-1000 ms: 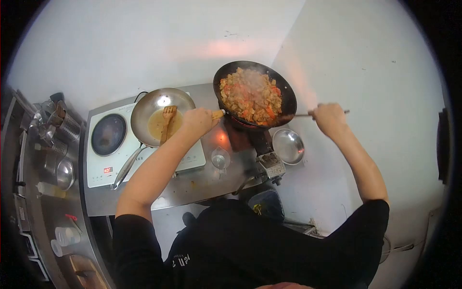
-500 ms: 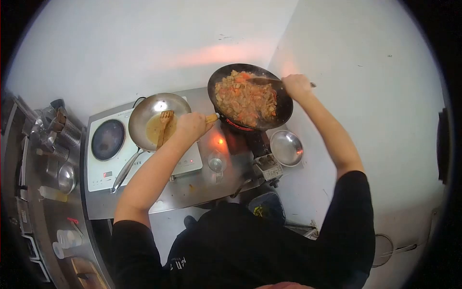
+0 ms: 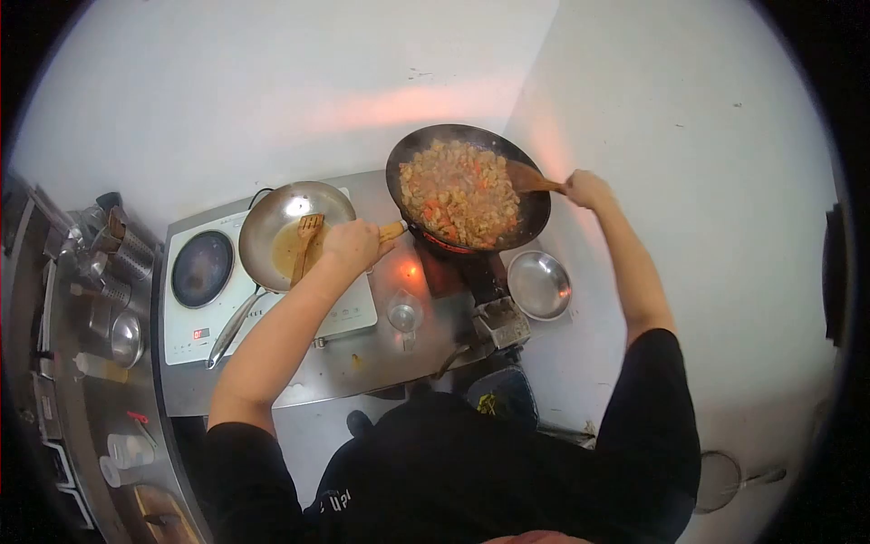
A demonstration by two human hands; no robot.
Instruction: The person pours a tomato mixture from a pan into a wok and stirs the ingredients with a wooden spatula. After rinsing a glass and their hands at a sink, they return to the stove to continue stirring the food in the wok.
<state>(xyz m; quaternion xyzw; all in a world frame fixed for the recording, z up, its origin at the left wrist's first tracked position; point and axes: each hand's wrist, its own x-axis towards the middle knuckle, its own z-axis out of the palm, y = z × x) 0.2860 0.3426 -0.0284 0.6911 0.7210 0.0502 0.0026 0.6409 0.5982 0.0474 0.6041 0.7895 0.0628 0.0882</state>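
From my remote seat I have the left hand wrapped around the yellowish wooden handle of a round black wok, and the right hand curled tight on a brown wooden spatula. Its blade lies inside the wok's right side, against chunky brown-and-orange food. The wok sits over a red glow at the tabletop's far right. I judge this as stirring; the next move calls for steadying the wok and scooping leftward underneath.

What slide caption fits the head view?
Left hand gripping a black wok by its handle, right hand holding a wooden spatula at the stir-fry.
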